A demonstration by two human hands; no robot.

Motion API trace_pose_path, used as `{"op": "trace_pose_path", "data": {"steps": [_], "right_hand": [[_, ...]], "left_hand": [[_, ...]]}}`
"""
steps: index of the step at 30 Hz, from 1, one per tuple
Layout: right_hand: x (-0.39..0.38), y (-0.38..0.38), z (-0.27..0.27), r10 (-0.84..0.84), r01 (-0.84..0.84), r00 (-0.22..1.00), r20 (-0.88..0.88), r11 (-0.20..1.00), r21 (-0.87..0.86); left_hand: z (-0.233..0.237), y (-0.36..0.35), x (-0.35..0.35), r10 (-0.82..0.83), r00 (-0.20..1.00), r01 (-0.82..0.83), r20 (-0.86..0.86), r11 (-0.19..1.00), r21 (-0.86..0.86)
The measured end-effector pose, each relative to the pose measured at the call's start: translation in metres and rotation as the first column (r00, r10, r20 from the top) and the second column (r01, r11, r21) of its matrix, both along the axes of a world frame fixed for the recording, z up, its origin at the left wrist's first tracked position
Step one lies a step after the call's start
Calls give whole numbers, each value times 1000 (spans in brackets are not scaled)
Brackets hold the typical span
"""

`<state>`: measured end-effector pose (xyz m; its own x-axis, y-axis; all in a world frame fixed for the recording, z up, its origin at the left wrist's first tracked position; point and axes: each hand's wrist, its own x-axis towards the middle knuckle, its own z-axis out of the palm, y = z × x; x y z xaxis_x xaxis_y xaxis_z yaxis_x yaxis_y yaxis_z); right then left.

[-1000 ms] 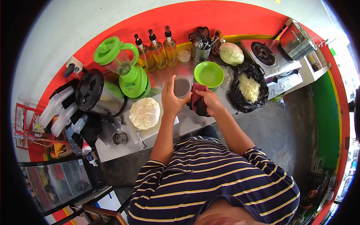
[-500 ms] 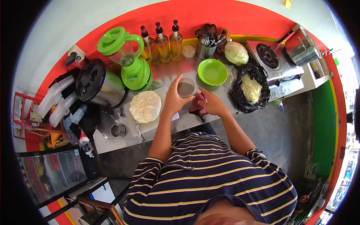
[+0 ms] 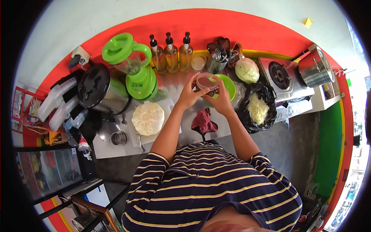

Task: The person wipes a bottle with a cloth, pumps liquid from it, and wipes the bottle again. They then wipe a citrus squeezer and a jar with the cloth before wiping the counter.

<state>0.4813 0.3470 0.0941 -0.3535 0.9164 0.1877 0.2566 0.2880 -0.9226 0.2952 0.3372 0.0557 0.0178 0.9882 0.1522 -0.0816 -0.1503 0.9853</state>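
Above the metal counter, my left hand [image 3: 189, 95] is closed around the left side of a small round clear plastic container [image 3: 207, 81]. My right hand [image 3: 222, 98] grips the same container from the right. What is inside looks dark or brownish, but I cannot make it out. A bright green bowl [image 3: 231, 88] sits just behind my right hand, partly hidden by it. Below both hands a crumpled dark red cloth [image 3: 204, 120] lies near the counter's front edge. To the left, a cut cabbage [image 3: 148, 118] rests on a white cutting board [image 3: 167, 132], with a knife [image 3: 140, 143] beside it.
A green blender [image 3: 140, 82], pump bottles [image 3: 171, 58] and a utensil holder [image 3: 216, 62] line the back. At right are a whole cabbage [image 3: 247, 70], shredded cabbage [image 3: 257, 109] in a black bag [image 3: 244, 120], and a stove [image 3: 288, 79] with a pot [image 3: 315, 69]. A metal cup [image 3: 118, 138] stands left.
My right hand has left the dark red cloth and now holds the container too. The container has shifted right, in front of the green bowl. The view has tilted slightly.
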Motion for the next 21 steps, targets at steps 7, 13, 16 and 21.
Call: {"op": "trace_pose_path", "data": {"steps": [7, 13, 16, 21], "right_hand": [[-22, 58, -41, -94, 90, 993, -70, 994, -66], [-50, 98, -78, -194, 197, 979, -70, 980, 38], [-58, 108, -82, -229, 234, 972, -53, 963, 130], [-64, 113, -83, -257, 263, 965, -59, 948, 179]], "left_hand": [[-30, 51, 6, 286, 910, -300, -300, 954, -1], [-46, 89, 1, 374, 897, -395, -237, 918, -46], [-50, 101, 5, 401, 869, -422, -291, 907, -11], [-56, 105, 13, 512, 818, -534, -263, 845, -15]]}}
